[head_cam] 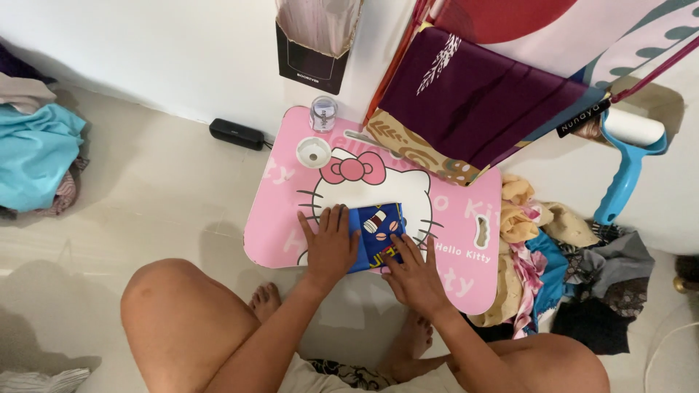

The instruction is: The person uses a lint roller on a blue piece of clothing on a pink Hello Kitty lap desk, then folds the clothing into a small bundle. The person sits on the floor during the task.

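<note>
You sit cross-legged on the floor [167,182] at a low pink desk [277,233], both hands flat on a small folded blue cloth [378,231] with a printed pattern; your left hand [329,246] lies spread over the cloth's left edge, fingers together and pointing away from you, gripping nothing; your right hand [415,273] presses its near right corner, fingers fanned and open, pinching nothing. The cloth lies near the middle of the desk, toward your edge, over the cartoon cat's face; it reads as a near rectangle, its long axis running from you toward the wall, tipped slightly to the right, the far edge just below the pink bow. To press it well, you would likely keep both palms level and smooth outward from the centre so the layers stay squared; watch the near edge, which sits close to the desk's rim. Beyond the cloth stand a small clear jar [323,113] and a white lid [314,152]; folded purple fabric [473,102] overhangs the far right corner; a heap of clothes [561,255] lies on the floor to your right, beside a blue lint roller [628,156]; a teal garment [36,156] lies at far left.
</note>
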